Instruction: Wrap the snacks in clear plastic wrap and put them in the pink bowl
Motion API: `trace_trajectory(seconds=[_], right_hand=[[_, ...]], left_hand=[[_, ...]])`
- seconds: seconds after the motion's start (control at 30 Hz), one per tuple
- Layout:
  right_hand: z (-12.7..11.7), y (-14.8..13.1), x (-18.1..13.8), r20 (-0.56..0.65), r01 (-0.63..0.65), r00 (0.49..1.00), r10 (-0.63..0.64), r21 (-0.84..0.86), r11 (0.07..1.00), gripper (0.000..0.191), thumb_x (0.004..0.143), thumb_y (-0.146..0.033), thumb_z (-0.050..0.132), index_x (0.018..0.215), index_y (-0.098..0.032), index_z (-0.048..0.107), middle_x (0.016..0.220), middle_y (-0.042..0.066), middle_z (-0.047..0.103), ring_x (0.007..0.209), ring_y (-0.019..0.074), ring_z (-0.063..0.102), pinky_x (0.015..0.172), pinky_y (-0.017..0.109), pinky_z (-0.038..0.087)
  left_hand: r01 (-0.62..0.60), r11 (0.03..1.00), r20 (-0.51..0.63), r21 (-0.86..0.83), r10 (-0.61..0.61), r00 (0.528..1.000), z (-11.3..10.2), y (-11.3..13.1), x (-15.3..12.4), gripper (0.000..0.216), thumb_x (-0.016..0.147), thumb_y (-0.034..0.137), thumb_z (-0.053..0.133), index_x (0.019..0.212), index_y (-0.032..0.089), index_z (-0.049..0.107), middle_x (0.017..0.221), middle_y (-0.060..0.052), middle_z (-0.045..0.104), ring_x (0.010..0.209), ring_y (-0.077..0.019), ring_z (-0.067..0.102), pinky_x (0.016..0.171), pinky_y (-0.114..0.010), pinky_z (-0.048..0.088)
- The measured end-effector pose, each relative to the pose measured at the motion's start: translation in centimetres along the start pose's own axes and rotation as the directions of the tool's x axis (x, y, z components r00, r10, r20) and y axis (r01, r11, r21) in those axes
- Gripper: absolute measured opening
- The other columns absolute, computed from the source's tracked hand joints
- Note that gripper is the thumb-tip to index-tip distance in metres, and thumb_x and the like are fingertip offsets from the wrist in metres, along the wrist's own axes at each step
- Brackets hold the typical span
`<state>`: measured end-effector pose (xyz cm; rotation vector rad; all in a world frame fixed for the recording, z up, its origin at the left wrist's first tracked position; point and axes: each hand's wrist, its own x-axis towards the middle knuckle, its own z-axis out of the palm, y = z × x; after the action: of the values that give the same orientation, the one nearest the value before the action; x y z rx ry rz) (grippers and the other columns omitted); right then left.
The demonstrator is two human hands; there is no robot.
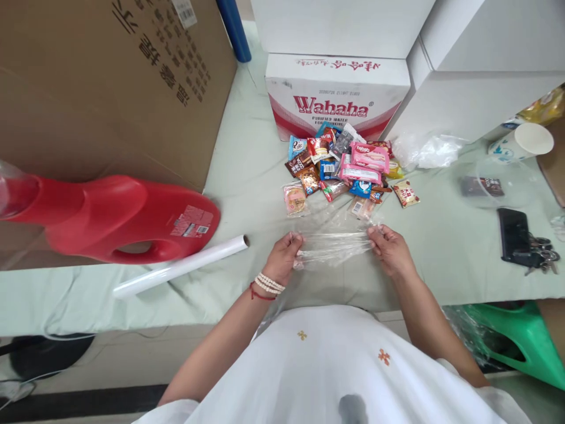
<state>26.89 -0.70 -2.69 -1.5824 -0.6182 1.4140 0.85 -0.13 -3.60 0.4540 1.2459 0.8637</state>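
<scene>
Fingers pinch clear plastic film, stretched across the gap.
White roll lies left of the left hand, which grips one edge; wrapped snacks sit just beyond; right hand pinches the opposite edge; smartphone lies farther right. Step in hand, as judged: spreading film. Next move likely calls for even tension.

Crinkled plastic film looks glossy, the cloth table cover matt.
</scene>
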Motion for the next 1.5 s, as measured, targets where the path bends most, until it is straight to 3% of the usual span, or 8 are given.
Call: trace_trajectory(seconds=[0.23,0.5,0.6,0.73,0.87,1.13,1.33,1.5], right_hand=[[-0.9,1.1,-2.0,0.255,-0.014,0.967,-0.008,0.085,0.996,0.063,0.058,-0.044,0.097,0.112,-0.026,0.070,0.093,0.002,0.075,0.097,0.0204,0.069,0.085,0.031,0.053],[-5.4,2.5,-2.5,0.077,-0.195,0.977,0.200,-0.062,0.979,0.049,0.059,-0.053,0.094,0.082,-0.020,0.066,0.064,-0.002,0.062,0.065,0.0177,0.066,0.051,0.024,0.046],[-5.6,2.8,-2.8,0.052,-0.145,0.987,0.155,-0.162,0.976,0.050,0.064,-0.058,0.089,0.083,-0.020,0.064,0.064,-0.002,0.062,0.063,0.0175,0.065,0.050,0.024,0.046],[-4.6,2.8,-3.1,0.094,-0.070,0.991,0.095,-0.238,0.969,0.050,0.067,-0.060,0.086,0.083,-0.020,0.061,0.064,-0.002,0.063,0.061,0.0161,0.064,0.053,0.025,0.046],[-6.5,2.8,-3.8,0.109,-0.034,0.992,0.062,-0.242,0.970,0.050,0.065,-0.059,0.088,0.084,-0.020,0.062,0.070,-0.002,0.063,0.063,0.0152,0.063,0.057,0.026,0.049],[-15.3,0.9,-4.5,-0.216,-0.105,0.976,-0.016,-0.539,0.836,0.056,0.067,-0.073,0.076,0.080,-0.021,0.063,0.065,0.003,0.064,0.058,0.0184,0.060,0.056,0.031,0.050],[-3.8,-6.1,3.3,-0.120,-0.054,0.967,-0.226,-0.959,0.279,0.061,0.096,-0.071,0.035,0.101,-0.020,0.067,0.099,0.016,0.075,0.097,0.0316,0.070,0.082,0.041,0.051],[4.4,-7.1,7.9,-0.127,-0.110,0.981,-0.146,-0.987,0.118,0.075,0.089,-0.070,0.056,0.132,-0.010,0.053,0.126,0.027,0.066,0.115,0.0378,0.066,0.092,0.046,0.051]], left_hand=[[0.049,0.997,0.077,-0.055,-0.045,0.996,0.8,-0.7,-0.8,0.042,0.077,0.060,0.076,0.084,0.021,0.062,0.055,0.008,0.043,0.038,-0.0055,0.029,0.039,-0.022,0.033],[-0.177,0.900,-0.098,0.399,0.233,0.967,-3.7,-1.3,-1.7,0.032,0.080,0.049,0.074,0.089,0.021,0.063,0.057,0.006,0.049,0.043,-0.0106,0.040,0.045,-0.025,0.034],[-0.376,0.543,-0.115,0.751,0.668,0.735,-3.5,0.1,-3.2,0.027,0.083,0.035,0.072,0.104,0.021,0.064,0.079,-0.001,0.062,0.068,-0.0181,0.057,0.067,-0.032,0.048],[-0.523,-0.081,0.397,0.848,0.751,0.527,-0.3,1.1,-3.6,0.019,0.096,0.028,0.055,0.106,0.021,0.069,0.106,-0.011,0.070,0.109,-0.0279,0.062,0.100,-0.047,0.044],[-0.593,-0.328,0.677,0.735,0.397,0.619,0.9,-0.8,-1.3,0.042,0.099,0.041,0.054,0.135,0.022,0.064,0.148,-0.015,0.058,0.144,-0.0329,0.044,0.121,-0.058,0.024],[-0.556,-0.341,0.635,0.758,0.192,0.748,-1.8,-3.4,-0.5,0.095,0.081,0.076,0.062,0.160,0.031,0.036,0.172,-0.017,0.018,0.156,-0.0431,0.020,0.119,-0.076,-0.002],[-0.484,-0.307,0.558,0.819,0.235,0.796,-0.7,-4.3,-2.9,0.086,0.088,0.068,0.059,0.161,0.029,0.034,0.171,-0.022,0.016,0.155,-0.0467,0.022,0.113,-0.083,0.007],[-0.406,-0.265,0.479,0.875,0.344,0.807,-2.5,-3.0,-4.2,0.058,0.103,0.047,0.043,0.158,0.028,0.040,0.172,-0.020,0.016,0.148,-0.0418,0.040,0.110,-0.070,0.037]])
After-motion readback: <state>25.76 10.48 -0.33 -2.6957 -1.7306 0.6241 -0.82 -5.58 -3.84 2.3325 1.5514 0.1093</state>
